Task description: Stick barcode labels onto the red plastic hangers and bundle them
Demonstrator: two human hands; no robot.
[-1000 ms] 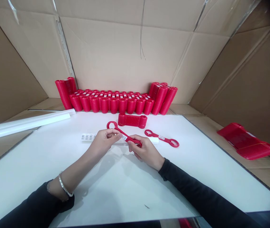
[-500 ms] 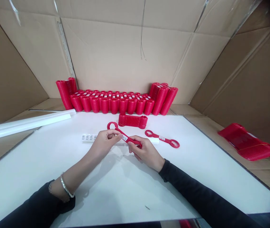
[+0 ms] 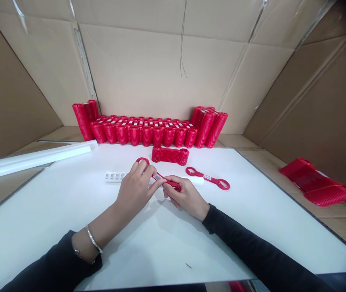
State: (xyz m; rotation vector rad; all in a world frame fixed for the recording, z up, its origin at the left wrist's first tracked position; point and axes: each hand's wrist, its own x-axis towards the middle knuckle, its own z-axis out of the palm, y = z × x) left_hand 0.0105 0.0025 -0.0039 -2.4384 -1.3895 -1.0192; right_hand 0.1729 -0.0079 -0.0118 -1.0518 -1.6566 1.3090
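A red double-ringed wrench [image 3: 161,177] with a small barcode label is held over the white table [image 3: 148,251]. My right hand [image 3: 186,196] grips its right end between thumb and fingers. My left hand [image 3: 138,184] is closed on its middle and left part, the thumb near the label and the fingers covering part of the handle. Another labelled red wrench [image 3: 208,177] lies to the right. Behind the hands is a small stack of red wrenches [image 3: 170,155]. A strip of barcode labels [image 3: 112,176] lies partly under my left hand.
Rows of stacked red wrenches [image 3: 145,134] line the back by a cardboard wall [image 3: 148,69]. A banded red bundle [image 3: 319,182] sits at the right edge. Long white rolls [image 3: 36,158] lie at the left. Thin wires [image 3: 182,44] hang at the back.
My left hand has shifted right and over the held wrench, its thumb now closer to my right hand. My right hand has barely moved.
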